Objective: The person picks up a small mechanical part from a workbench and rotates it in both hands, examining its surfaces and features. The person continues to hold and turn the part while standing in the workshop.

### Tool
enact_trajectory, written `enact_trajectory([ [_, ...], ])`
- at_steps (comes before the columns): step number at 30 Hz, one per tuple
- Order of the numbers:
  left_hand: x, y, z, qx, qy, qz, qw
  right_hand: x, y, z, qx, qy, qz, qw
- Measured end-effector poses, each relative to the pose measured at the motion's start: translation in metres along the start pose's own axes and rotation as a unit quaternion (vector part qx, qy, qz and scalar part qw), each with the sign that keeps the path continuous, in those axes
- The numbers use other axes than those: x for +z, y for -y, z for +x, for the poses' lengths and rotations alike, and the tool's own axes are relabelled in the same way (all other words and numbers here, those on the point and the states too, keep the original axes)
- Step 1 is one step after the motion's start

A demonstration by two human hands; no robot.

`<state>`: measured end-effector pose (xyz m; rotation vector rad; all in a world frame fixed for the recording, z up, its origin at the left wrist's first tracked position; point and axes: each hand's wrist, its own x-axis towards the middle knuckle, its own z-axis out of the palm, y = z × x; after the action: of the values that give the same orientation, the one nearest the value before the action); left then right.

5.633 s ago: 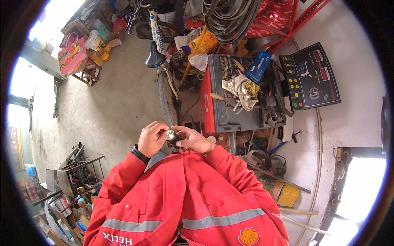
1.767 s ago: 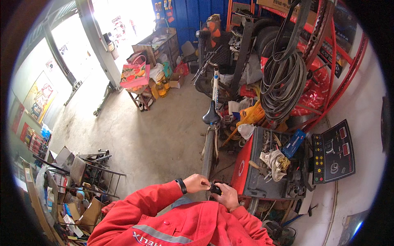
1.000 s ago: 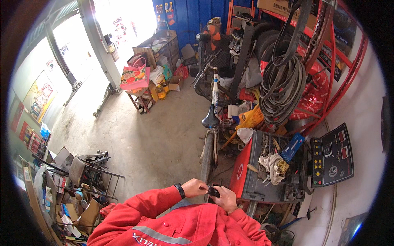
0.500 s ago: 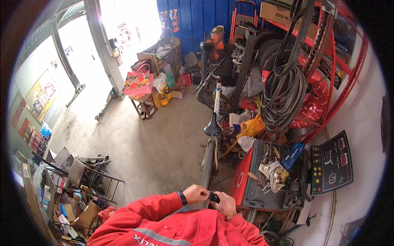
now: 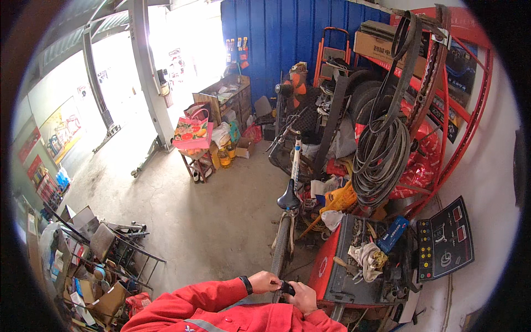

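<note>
In front of my red jacket, both hands meet at a small black object (image 5: 286,288) whose kind I cannot make out. My left hand (image 5: 266,281), with a dark band on its wrist, is closed in a pinch at the object's left end. On its other side my right hand (image 5: 303,297) is closed around it, thumb on top. Just beyond my hands stands a bicycle; its rear tyre (image 5: 282,243) is nearest, with the black saddle (image 5: 288,200) and the handlebar (image 5: 287,130) farther off.
To the right, a red and grey machine (image 5: 338,276) carries a cloth (image 5: 366,260), a blue box (image 5: 392,234) and loose parts. Above it hang coiled black belts (image 5: 381,160) on a red rack. A metal frame and clutter (image 5: 105,276) lie at left. A stool (image 5: 197,162) bears a pink bag.
The whole view has tilted up, so the room sits lower in the picture. My hands stay together on the black object, slightly lower in the picture.
</note>
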<state>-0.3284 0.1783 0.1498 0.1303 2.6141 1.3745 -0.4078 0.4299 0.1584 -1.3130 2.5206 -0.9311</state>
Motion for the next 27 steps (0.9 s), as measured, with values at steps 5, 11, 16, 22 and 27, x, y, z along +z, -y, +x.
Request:
enact_trajectory([
  [5,0.005,0.006,0.000,0.007,0.001,-0.003,1.000,0.003,-0.003,-0.002,-0.001,-0.001,-0.006,1.000],
  [11,0.009,-0.003,-0.003,-0.019,-0.018,0.026,0.999,0.004,-0.001,-0.002,0.012,-0.002,-0.016,1.000],
  [16,0.019,-0.019,-0.005,-0.054,-0.080,0.078,0.992,0.011,-0.003,-0.003,0.022,-0.034,-0.045,0.998],
  [22,0.017,-0.039,-0.007,-0.018,-0.172,0.115,0.978,0.007,0.001,-0.001,0.039,-0.036,-0.023,0.998],
  [27,0.003,-0.056,-0.012,-0.007,-0.169,0.152,0.974,0.001,0.008,0.005,0.055,-0.040,-0.020,0.997],
])
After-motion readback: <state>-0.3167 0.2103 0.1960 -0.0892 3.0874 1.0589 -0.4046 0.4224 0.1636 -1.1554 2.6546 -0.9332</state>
